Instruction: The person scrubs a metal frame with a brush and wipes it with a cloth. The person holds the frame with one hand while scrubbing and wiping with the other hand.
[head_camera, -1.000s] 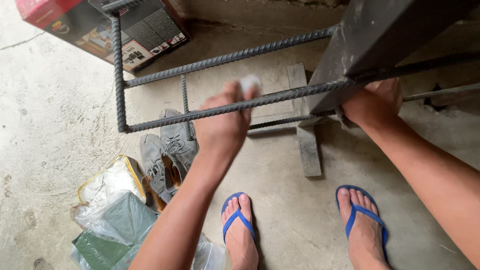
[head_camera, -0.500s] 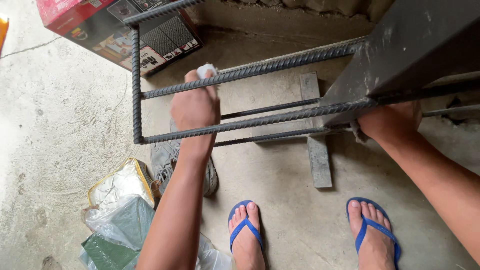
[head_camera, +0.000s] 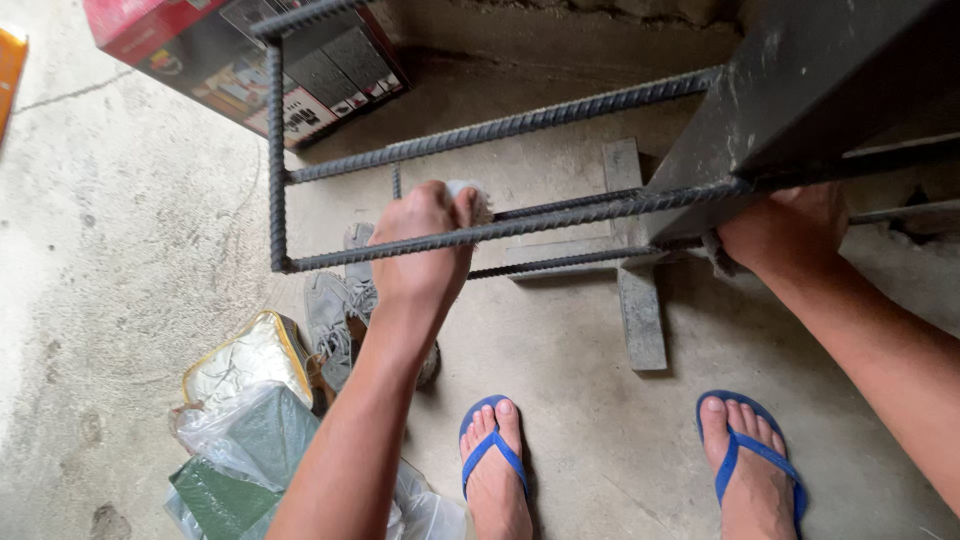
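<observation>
A cage of ribbed steel bars (head_camera: 500, 128) sticks out to the left from a dark metal box-shaped block (head_camera: 800, 90). My left hand (head_camera: 425, 245) is closed around a small white cloth (head_camera: 470, 195) and presses it against the near lower bar (head_camera: 560, 222). My right hand (head_camera: 775, 230) reaches under the dark block and grips the bar where it meets the block; its fingers are hidden behind the metal. A bit of grey rag shows at its wrist.
My feet in blue flip-flops (head_camera: 490, 450) stand on the concrete floor. Grey shoes (head_camera: 335, 305), plastic bags (head_camera: 245, 430) and a yellow-edged pouch lie at the lower left. A red and black cardboard box (head_camera: 240, 50) is at the top left. A grey wooden cross support (head_camera: 640, 310) lies under the cage.
My left hand with the cloth has dropped from the upper far bar to the near lower bar and slid a little right. My right hand stays put.
</observation>
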